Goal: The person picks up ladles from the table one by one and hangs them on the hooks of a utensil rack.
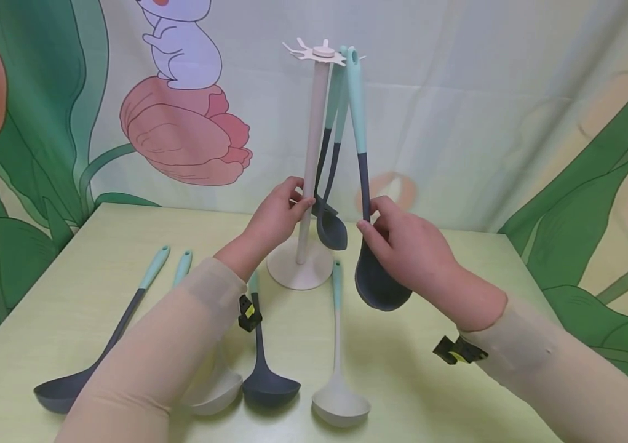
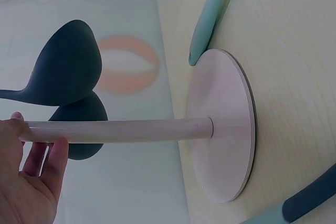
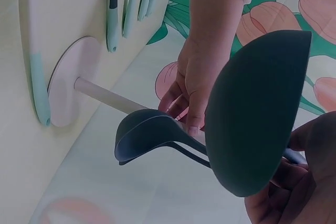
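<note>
My left hand [image 1: 275,215] grips the pole of a pale pink utensil stand [image 1: 314,132], its round base flat on the table. In my right hand [image 1: 416,249] is a dark ladle [image 1: 382,288], pinched low on its stem near the bowl. The ladle's mint handle points up, and its holed end overlaps the stand's hooked top. Two dark utensils with mint handles hang from the hooks, one with a spoon-like bowl [image 1: 333,232]. The right wrist view shows the back of the held ladle's bowl [image 3: 257,114] large, close to the hanging ones.
On the table [image 1: 446,375] lie a dark ladle [image 1: 64,391] at left, a pale ladle [image 1: 216,394] partly under my left sleeve, another dark ladle [image 1: 270,384], and a pale ladle [image 1: 341,403] in front of the base. A printed curtain [image 1: 457,111] hangs behind.
</note>
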{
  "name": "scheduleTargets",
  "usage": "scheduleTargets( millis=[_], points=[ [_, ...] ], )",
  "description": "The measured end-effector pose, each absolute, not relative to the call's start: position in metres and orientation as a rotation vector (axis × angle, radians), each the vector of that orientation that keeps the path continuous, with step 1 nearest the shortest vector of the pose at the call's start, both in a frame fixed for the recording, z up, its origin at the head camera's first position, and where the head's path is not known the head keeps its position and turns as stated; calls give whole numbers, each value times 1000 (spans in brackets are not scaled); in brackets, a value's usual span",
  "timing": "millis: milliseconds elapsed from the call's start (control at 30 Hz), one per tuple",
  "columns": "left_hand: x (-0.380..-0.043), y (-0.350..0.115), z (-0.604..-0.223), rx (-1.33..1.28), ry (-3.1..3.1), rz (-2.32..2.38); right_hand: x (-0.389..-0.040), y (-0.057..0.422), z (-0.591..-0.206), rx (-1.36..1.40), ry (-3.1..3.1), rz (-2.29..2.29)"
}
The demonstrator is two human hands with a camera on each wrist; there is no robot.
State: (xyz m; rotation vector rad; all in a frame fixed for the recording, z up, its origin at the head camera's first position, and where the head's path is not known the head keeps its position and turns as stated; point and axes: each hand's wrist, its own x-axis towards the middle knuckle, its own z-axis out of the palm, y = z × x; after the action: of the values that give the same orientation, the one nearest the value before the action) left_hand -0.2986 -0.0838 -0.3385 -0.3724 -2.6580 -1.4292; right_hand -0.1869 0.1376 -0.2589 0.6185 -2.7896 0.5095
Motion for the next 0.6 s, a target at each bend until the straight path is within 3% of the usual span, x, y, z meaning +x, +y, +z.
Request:
scheduleTargets(
  millis=[600],
  points=[
    [-294,-84,-335,-391,-2650,-1407,-193,127,-267,648,-2816,486]
  ],
)
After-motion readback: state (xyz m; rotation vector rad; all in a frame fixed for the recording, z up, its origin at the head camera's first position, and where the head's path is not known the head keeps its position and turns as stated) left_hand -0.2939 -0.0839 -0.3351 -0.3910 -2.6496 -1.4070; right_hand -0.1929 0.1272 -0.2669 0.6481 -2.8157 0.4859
